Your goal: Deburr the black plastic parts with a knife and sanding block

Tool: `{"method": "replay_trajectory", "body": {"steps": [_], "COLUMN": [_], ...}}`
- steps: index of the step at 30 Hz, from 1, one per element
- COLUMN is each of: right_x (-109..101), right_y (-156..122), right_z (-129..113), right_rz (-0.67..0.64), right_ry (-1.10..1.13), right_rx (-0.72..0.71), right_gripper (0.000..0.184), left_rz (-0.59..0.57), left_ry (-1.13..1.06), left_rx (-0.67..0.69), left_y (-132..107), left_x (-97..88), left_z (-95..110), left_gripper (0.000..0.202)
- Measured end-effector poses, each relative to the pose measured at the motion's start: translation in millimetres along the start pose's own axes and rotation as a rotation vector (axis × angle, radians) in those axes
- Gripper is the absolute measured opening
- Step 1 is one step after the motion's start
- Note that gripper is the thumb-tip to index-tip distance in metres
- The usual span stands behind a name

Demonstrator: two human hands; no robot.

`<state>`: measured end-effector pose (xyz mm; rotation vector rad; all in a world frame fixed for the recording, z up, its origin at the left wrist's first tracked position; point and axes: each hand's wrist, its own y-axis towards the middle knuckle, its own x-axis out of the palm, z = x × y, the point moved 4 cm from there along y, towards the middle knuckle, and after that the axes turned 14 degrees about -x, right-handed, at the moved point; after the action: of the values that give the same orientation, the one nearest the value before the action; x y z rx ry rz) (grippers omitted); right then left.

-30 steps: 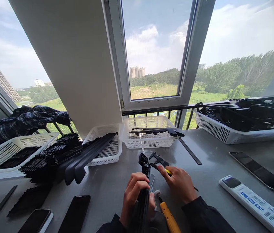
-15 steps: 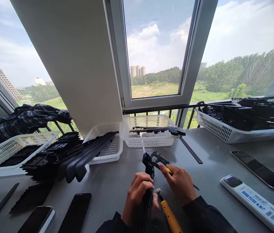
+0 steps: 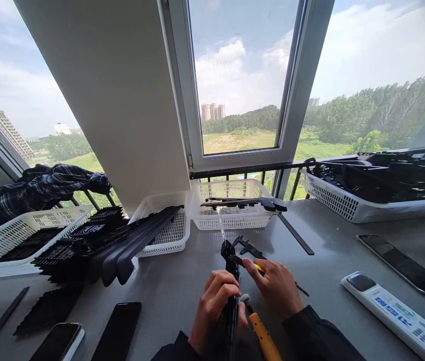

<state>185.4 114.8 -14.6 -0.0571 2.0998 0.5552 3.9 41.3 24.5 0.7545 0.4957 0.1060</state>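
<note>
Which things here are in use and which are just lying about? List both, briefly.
In use:
- long black plastic part, gripped by the left hand
- small yellow-handled tool, held by the right hand against the part's top end

Lying about:
- orange-handled tool
- calipers
- white baskets of black parts
- phones
- white remote
- plaid cloth

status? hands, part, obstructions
Left hand grips black plastic strip. Right hand holds yellow-handled tool at it. Orange-handled tool lies between.
</note>
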Motion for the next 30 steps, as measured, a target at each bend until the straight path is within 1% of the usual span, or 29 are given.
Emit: {"method": "replay_trajectory", "body": {"steps": [6, 14, 19, 24, 28, 30], "right_x": [-5.3, -0.4, -3.1, -3.5, -1.9, -1.8], "right_y": [2.5, 0.9, 1.5, 1.4, 1.8, 2.3], "right_z": [12.2, 9.0, 12.2, 11.9, 10.1, 10.0], "right_rz": [0.020, -0.006, -0.024, -0.045, -0.065, -0.067], "right_ry": [0.008, 0.042, 0.054, 0.084, 0.109, 0.112], "right_rx": [0.055, 0.047, 0.063, 0.053, 0.025, 0.018], "right_gripper": [0.079, 0.078, 0.079, 0.077, 0.077, 0.077], "left_rz": [0.128, 0.125, 0.104, 0.135, 0.128, 0.146], "left_ry": [-0.044, -0.053, -0.067, -0.076, -0.097, -0.125], "left_rx": [0.004, 0.011, 0.022, 0.019, 0.020, 0.038], "left_y": [4.8, 5.5, 3.6, 5.0, 4.0, 2.1], "left_x": [-6.9, -7.1, -7.4, -10.8, -7.7, -5.6], "left_z": [6.6, 9.1, 8.9, 10.6, 6.8, 3.6], "left_gripper": [0.025, 0.026, 0.024, 0.023, 0.021, 0.020]}}
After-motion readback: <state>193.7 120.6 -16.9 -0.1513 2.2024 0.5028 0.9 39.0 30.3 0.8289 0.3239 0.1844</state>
